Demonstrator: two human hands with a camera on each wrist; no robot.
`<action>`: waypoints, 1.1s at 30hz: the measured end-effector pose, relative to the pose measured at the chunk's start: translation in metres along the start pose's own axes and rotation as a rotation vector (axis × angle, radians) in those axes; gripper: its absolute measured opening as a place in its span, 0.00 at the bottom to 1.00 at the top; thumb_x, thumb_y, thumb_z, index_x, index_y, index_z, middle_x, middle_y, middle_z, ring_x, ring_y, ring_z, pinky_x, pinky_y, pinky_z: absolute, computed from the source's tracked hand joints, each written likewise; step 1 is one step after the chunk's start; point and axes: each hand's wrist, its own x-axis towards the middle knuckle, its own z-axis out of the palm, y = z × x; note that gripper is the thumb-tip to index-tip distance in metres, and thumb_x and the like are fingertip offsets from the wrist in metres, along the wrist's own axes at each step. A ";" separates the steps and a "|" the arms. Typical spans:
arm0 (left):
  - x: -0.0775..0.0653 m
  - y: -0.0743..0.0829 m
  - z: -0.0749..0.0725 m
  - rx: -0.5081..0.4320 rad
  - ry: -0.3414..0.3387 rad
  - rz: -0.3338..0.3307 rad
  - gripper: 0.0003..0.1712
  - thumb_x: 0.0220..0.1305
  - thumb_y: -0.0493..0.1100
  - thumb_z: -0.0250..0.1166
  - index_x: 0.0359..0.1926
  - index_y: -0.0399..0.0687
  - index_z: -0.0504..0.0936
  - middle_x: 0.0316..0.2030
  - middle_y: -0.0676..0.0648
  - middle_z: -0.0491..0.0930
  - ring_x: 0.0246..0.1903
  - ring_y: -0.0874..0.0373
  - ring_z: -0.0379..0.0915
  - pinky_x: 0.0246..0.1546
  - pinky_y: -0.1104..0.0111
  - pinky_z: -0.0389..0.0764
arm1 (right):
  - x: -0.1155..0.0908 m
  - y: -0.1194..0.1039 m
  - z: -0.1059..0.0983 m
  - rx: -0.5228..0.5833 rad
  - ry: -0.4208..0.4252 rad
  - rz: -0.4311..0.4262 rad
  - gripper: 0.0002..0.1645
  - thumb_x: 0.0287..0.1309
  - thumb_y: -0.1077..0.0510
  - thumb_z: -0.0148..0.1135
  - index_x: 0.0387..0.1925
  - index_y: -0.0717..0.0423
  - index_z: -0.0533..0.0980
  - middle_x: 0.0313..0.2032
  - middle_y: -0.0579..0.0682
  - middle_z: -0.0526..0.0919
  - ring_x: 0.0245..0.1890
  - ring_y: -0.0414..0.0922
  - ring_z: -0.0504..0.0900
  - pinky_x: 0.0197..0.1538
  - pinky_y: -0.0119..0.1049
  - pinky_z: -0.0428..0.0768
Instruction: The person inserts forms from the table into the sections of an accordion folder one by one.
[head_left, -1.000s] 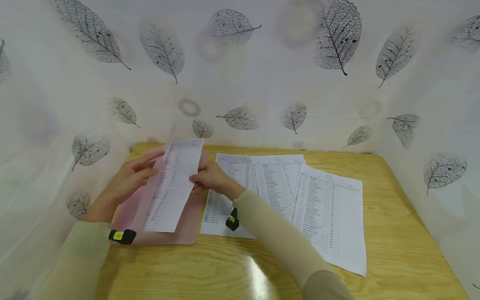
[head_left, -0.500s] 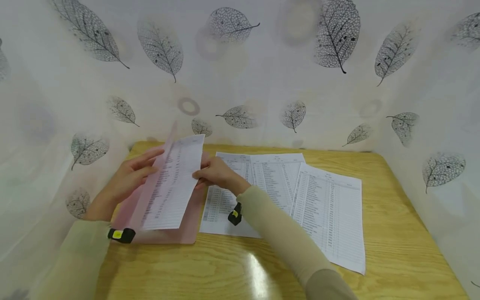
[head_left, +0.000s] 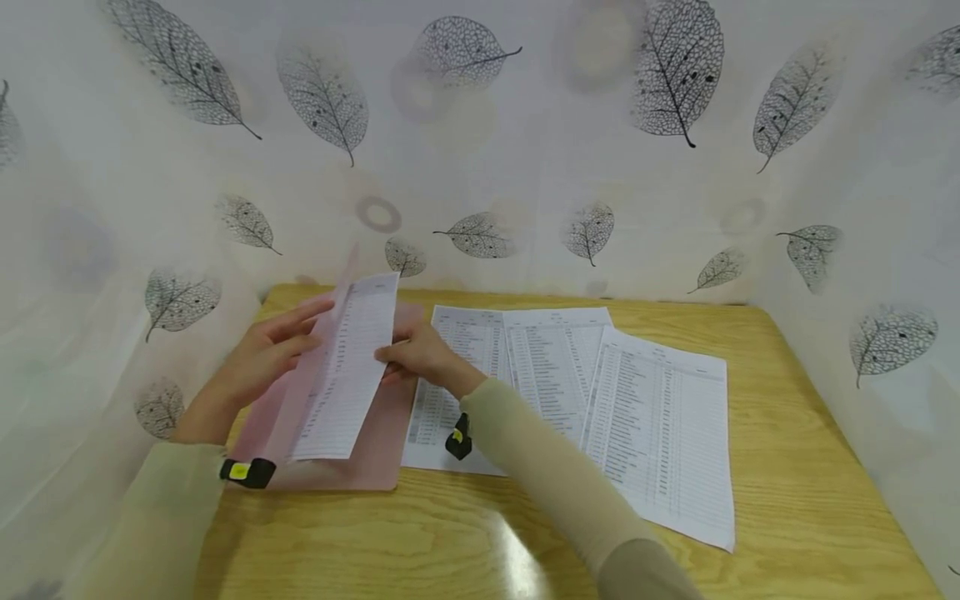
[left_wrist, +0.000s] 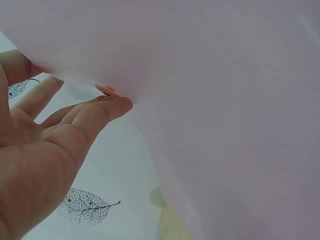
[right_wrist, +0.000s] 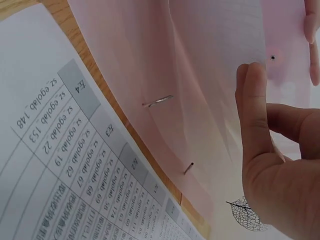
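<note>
A pink translucent folder (head_left: 382, 454) lies at the left of the table with its cover raised. My left hand (head_left: 258, 358) holds the edge of that cover (left_wrist: 225, 110), thumb and fingers at either side near a small orange snap button (left_wrist: 107, 91). A printed sheet (head_left: 352, 367) stands tilted between the cover and the folder's back. My right hand (head_left: 423, 350) pinches its right edge, thumb in front and fingers behind. From the right wrist, the fingers (right_wrist: 254, 110) lie along the pale sheet, and another snap (right_wrist: 273, 57) shows on the pink cover.
Three printed sheets lie overlapping right of the folder: a left one (head_left: 427, 433), a middle one (head_left: 551, 367) and a right one (head_left: 660, 442). The wooden table (head_left: 795, 467) is bounded by a leaf-patterned curtain (head_left: 525, 167) at the back and sides.
My right hand has shifted slightly left with the sheet, bringing it nearer the raised cover after a small move right and up. The left hand keeps its hold on the cover.
</note>
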 end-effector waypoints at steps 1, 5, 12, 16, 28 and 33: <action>0.000 0.000 0.000 0.004 0.002 -0.002 0.34 0.79 0.45 0.60 0.81 0.59 0.64 0.78 0.36 0.63 0.56 0.70 0.74 0.49 0.74 0.79 | 0.000 0.000 0.001 0.000 0.009 0.005 0.13 0.67 0.71 0.65 0.50 0.76 0.81 0.25 0.57 0.87 0.19 0.41 0.85 0.30 0.37 0.88; 0.000 0.001 0.000 0.018 0.003 -0.019 0.34 0.79 0.46 0.60 0.81 0.61 0.64 0.79 0.37 0.63 0.58 0.70 0.71 0.50 0.73 0.77 | 0.002 0.002 0.007 0.008 0.034 0.015 0.13 0.67 0.70 0.65 0.49 0.76 0.82 0.30 0.65 0.89 0.19 0.41 0.85 0.32 0.38 0.88; 0.001 0.002 0.001 0.014 0.003 -0.014 0.34 0.79 0.47 0.60 0.81 0.61 0.64 0.79 0.37 0.63 0.58 0.69 0.72 0.49 0.73 0.78 | 0.009 0.007 0.016 0.031 0.116 -0.015 0.12 0.64 0.70 0.67 0.46 0.76 0.83 0.37 0.72 0.89 0.18 0.41 0.84 0.31 0.36 0.88; 0.002 0.001 0.001 0.024 0.007 -0.012 0.33 0.79 0.48 0.60 0.81 0.61 0.65 0.78 0.37 0.63 0.59 0.69 0.71 0.49 0.73 0.77 | 0.011 0.010 0.021 0.064 0.174 -0.039 0.09 0.62 0.70 0.68 0.41 0.76 0.83 0.25 0.62 0.88 0.15 0.41 0.83 0.27 0.35 0.86; 0.009 -0.002 0.007 0.078 0.025 0.045 0.32 0.79 0.41 0.57 0.80 0.55 0.66 0.80 0.41 0.60 0.74 0.40 0.62 0.45 0.71 0.71 | 0.012 0.006 0.026 0.035 0.207 -0.052 0.07 0.64 0.66 0.70 0.35 0.71 0.84 0.17 0.50 0.82 0.14 0.41 0.82 0.27 0.36 0.87; 0.010 -0.003 0.010 0.115 0.035 0.055 0.30 0.79 0.38 0.53 0.79 0.52 0.68 0.72 0.42 0.66 0.52 0.51 0.72 0.37 0.69 0.67 | 0.010 0.007 0.027 0.066 0.177 -0.039 0.10 0.66 0.65 0.69 0.40 0.73 0.84 0.21 0.54 0.85 0.15 0.41 0.83 0.27 0.35 0.86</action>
